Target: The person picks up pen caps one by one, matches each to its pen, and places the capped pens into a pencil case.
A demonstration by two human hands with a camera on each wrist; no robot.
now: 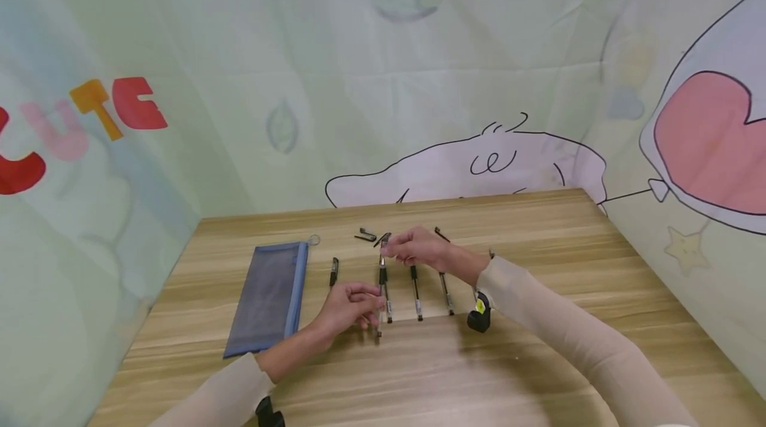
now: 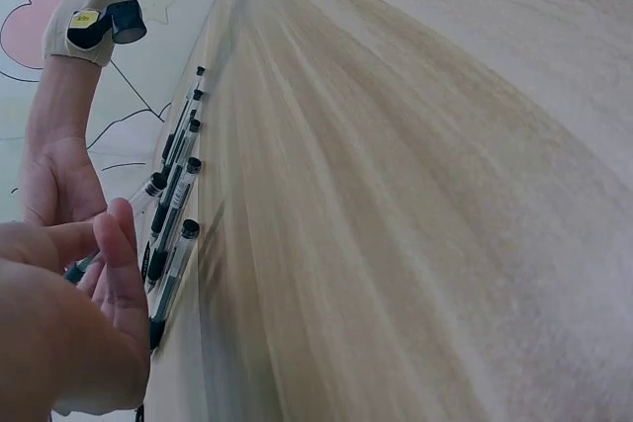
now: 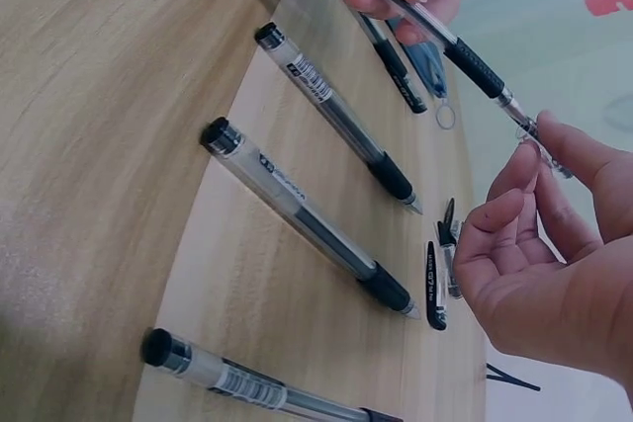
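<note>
Above the table, my left hand [image 1: 348,307] grips a clear-barrelled pen [image 3: 473,66] with a black rubber grip. My right hand [image 1: 423,247] pinches a small clear-and-black pen cap [image 3: 542,145] at the pen's tip end; whether the cap is seated on the tip cannot be told. Below the hands, several similar pens without caps lie side by side, among them one pen [image 3: 331,111] and another pen [image 3: 307,219]. Left of them lies a capped pen [image 1: 334,272], partly hidden by my left hand. Loose caps [image 3: 437,284] lie beyond the row.
A blue mesh zip pouch [image 1: 266,300] with a ring lies flat at the left of the wooden table [image 1: 538,367]. A printed cloth backdrop [image 1: 239,81] stands behind the table. Dark wrist cameras [image 1: 479,320] are strapped to the sleeves.
</note>
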